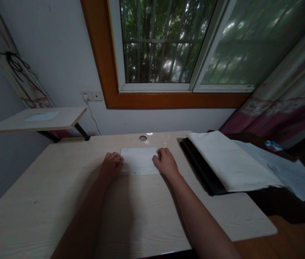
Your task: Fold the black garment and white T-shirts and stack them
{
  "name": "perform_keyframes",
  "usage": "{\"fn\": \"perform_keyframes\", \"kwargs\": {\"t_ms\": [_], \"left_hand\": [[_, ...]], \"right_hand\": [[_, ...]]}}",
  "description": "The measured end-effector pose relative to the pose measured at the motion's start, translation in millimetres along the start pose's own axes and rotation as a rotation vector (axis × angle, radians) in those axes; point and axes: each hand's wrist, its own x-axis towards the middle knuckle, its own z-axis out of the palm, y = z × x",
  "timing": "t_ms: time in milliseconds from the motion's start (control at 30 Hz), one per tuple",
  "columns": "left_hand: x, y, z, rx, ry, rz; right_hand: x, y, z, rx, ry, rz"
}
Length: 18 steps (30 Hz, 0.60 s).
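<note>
A flat white rectangle [138, 160], like a folded sheet, lies on the pale wooden desk [147, 212]; I cannot tell if it is paper or cloth. At its left edge my left hand [111, 165] is closed, the fingers curled against the side. My right hand [166, 163] pinches the opposite edge, thumb and fingertips together near the upper right corner. A thin strip or fold line runs along the near edge of the white sheet. The fingertips hide small parts of both sides.
Right of my arm, a large white folded cloth [230, 162] lies over a black flat item [198, 169], beside bluish-white sheets [284, 165]. A raised shelf [19, 120] stands at the back left. Behind the white sheet is a round desk hole [143, 138]. A window [168, 43] faces me.
</note>
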Motion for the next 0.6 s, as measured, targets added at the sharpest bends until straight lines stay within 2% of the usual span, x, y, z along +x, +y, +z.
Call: {"fn": "perform_keyframes", "kwargs": {"t_ms": [100, 200, 333, 400, 500, 600], "left_hand": [[0.4, -0.4, -2.4, 0.001, -0.071, 0.044], [0.8, 0.9, -4.2, -0.006, -0.103, 0.077], [-0.9, 1.7, -5.6, -0.009, -0.114, 0.071], [-2.0, 1.7, -6.0, -0.011, -0.105, 0.070], [-2.2, 1.6, -6.1, -0.006, -0.101, 0.078], [-1.2, 2.6, -7.3, 0.011, -0.122, 0.095]], "right_hand": [[-0.3, -3.7, -3.4, -0.018, 0.011, -0.009], [-0.7, -10.8, -8.9, 0.037, 0.011, -0.140], [-4.7, -22.7, -12.1, 0.217, -0.217, -0.491], [-6.9, -26.8, -10.8, 0.279, -0.332, -0.589], [-7.6, -27.0, -8.0, 0.309, -0.427, -0.618], [-5.2, -21.8, -7.4, 0.276, -0.459, -0.589]]}}
